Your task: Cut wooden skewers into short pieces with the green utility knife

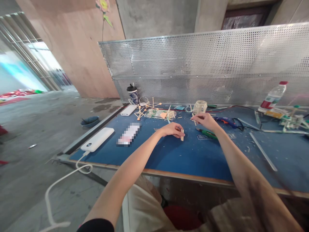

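Observation:
My left hand is closed around a small bundle of short wooden sticks, held upright just above the blue tabletop. To its right, my right hand pinches one thin wooden stick between thumb and fingertips. Directly behind that hand stands a clear plastic jar. Beneath the right wrist lies a tool with a green handle, partly covered by the forearm. A blue glue gun with an orange trigger rests farther right.
Stick frames with orange joints stand beside a clear plastic pack. At left lie a white power bank with a cable and a blurred-out flat item. A bottle, glue sticks and a perforated metal screen bound the right and back.

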Available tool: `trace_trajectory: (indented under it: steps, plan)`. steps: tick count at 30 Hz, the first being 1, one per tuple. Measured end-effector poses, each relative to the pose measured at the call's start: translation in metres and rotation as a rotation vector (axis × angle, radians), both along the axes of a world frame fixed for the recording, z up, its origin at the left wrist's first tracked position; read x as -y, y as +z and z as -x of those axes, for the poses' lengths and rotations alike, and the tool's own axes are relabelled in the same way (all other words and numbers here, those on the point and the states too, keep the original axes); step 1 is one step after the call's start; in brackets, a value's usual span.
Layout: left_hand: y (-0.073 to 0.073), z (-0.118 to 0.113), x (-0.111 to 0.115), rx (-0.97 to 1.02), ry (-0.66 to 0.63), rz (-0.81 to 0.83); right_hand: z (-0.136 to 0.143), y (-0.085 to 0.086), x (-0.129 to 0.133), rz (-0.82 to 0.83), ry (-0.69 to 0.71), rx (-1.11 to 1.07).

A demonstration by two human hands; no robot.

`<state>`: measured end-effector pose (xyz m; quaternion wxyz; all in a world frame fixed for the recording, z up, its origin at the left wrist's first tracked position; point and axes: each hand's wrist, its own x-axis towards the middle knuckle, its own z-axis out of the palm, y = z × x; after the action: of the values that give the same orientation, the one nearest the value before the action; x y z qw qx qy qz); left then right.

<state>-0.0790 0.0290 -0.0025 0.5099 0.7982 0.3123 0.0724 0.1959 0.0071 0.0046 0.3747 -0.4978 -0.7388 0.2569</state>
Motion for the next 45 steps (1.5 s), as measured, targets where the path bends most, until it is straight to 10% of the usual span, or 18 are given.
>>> trace_trajectory:
  steps: [9, 26, 45]
  plan:
    - [0.010, 0.000, 0.003, -0.126, 0.024, -0.363, 0.008, 0.003, 0.008, 0.088, 0.141, 0.104]
    - [0.015, 0.013, -0.003, -0.129, -0.077, -0.516, 0.025, 0.009, 0.019, 0.226, 0.316, 0.170]
    - [0.006, 0.001, 0.002, -0.081, -0.080, -0.594, 0.031, -0.014, 0.007, 0.544, 0.054, 0.030]
